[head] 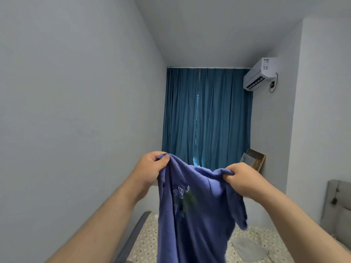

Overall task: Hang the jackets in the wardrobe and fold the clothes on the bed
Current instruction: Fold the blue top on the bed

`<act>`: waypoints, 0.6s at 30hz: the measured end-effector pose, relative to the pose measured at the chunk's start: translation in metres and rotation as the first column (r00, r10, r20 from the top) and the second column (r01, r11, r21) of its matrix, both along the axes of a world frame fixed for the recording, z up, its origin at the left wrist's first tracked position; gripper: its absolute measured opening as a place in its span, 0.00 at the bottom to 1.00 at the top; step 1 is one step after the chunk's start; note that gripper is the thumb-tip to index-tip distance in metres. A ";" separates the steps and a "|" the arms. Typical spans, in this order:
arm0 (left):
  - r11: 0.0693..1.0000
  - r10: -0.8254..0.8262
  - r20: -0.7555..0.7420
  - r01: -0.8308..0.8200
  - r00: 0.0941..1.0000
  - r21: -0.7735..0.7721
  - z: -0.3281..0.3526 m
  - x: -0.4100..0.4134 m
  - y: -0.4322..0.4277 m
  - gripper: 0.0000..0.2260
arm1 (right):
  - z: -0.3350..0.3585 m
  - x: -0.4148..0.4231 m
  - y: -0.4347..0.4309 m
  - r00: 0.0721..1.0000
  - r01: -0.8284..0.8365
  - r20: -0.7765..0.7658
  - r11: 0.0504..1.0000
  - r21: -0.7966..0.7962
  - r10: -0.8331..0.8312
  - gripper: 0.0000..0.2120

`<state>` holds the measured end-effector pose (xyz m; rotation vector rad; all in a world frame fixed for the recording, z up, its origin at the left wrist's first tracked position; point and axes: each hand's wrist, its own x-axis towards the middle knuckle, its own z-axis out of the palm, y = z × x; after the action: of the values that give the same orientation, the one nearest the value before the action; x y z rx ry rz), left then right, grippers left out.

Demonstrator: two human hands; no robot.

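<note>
Purple shirt [195, 205] is hanging over the bed [146, 242], left hand [152, 168] and right hand [241, 179] each pinching its top edge. Fold isn't started, I'd say; grey cloth [248, 247] is lying at 4 o'clock. Wardrobe not showing.

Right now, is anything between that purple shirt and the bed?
Nothing visible. The left hand and right hand hold the purple T-shirt up over the bed; a grey cloth lies on it, off to the right.

Violet-blue T-shirt [197, 205] at six o'clock with a pale flower outline and green print, teal curtain [207, 114] near centre, white air conditioner [259, 74] at two, beige ring-dotted bedsheet [269, 238] at five.
</note>
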<state>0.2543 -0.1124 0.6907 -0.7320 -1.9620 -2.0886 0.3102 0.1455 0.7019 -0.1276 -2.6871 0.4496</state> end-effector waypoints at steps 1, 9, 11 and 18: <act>0.999 -0.002 -0.046 0.000 0.999 -0.046 0.006 0.000 -0.001 0.10 | -0.003 0.000 -0.004 0.998 0.007 0.064 0.992 0.124 -0.015 0.09; 0.930 -0.131 -0.225 0.041 0.966 -0.365 0.029 0.016 -0.001 0.13 | -0.030 0.000 -0.083 0.813 -0.509 -0.034 0.682 -0.525 0.581 0.15; 0.935 -0.124 -0.235 0.034 0.964 -0.354 0.029 0.019 -0.007 0.13 | -0.030 -0.002 -0.093 0.826 -0.505 -0.161 0.584 -0.635 0.540 0.15; 0.955 0.023 -0.151 -0.066 0.988 -0.288 -0.019 0.007 -0.029 0.15 | -0.017 -0.017 -0.102 0.856 -0.442 -0.277 0.341 -0.829 0.437 0.13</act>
<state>0.2615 -0.1412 0.6719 -0.8566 -2.2056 -1.6839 0.2928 0.0437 0.6846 0.3463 -2.1215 1.9949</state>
